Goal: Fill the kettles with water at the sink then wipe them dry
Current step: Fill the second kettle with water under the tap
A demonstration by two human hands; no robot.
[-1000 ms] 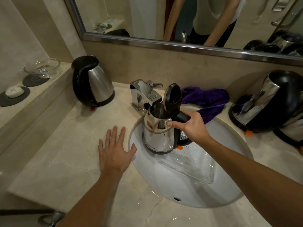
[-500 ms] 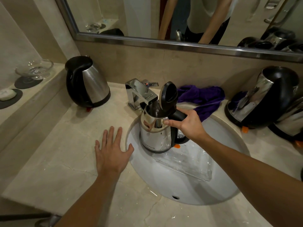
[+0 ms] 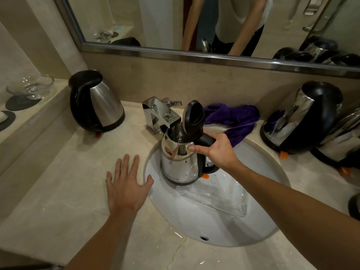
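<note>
A steel kettle (image 3: 179, 162) with a black handle stands in the white sink (image 3: 259, 221), its black lid (image 3: 192, 115) flipped up, its mouth under the chrome faucet (image 3: 157, 112). My right hand (image 3: 216, 148) grips its handle, thumb on the rim. My left hand (image 3: 126, 186) lies flat on the counter at the sink's left edge, fingers spread. A second kettle (image 3: 95, 106), lid closed, stands at the back left. Two more kettles (image 3: 300, 115) (image 3: 342, 141) stand at the right. A purple cloth (image 3: 233, 119) lies behind the sink.
A clear plastic tray (image 3: 214, 195) lies in the sink under the kettle. A glass bowl (image 3: 29, 86) on a dark coaster and a soap (image 3: 3, 116) sit on the raised left ledge. A mirror (image 3: 175, 22) spans the back wall. The marble counter (image 3: 58, 201) carries water drops.
The view shifted slightly. The held kettle and both hands stay in nearly the same place.
</note>
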